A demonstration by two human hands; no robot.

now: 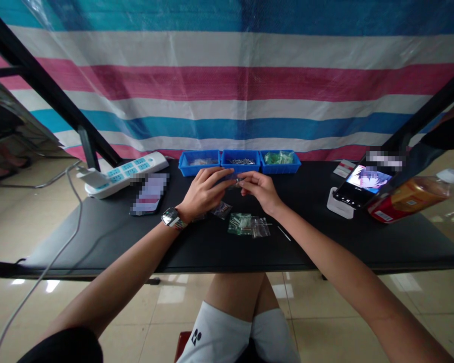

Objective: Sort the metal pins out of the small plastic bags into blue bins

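A small, shiny, clear plastic packet sits between your hands, above the black bench. You seem to be at a fingertip-handling step; the next move likely calls for a light, steady grip. Your right hand pinches the packet's near end between thumb and fingers. Your left hand arches over from the other side, fingers partly bent and slightly apart; whether it grips too, I cannot tell. Just beyond are three blue rectangular plastic trays. Nearer you, a green-tinted flat packet touches another clear packet, with a thin pale rod beside them.
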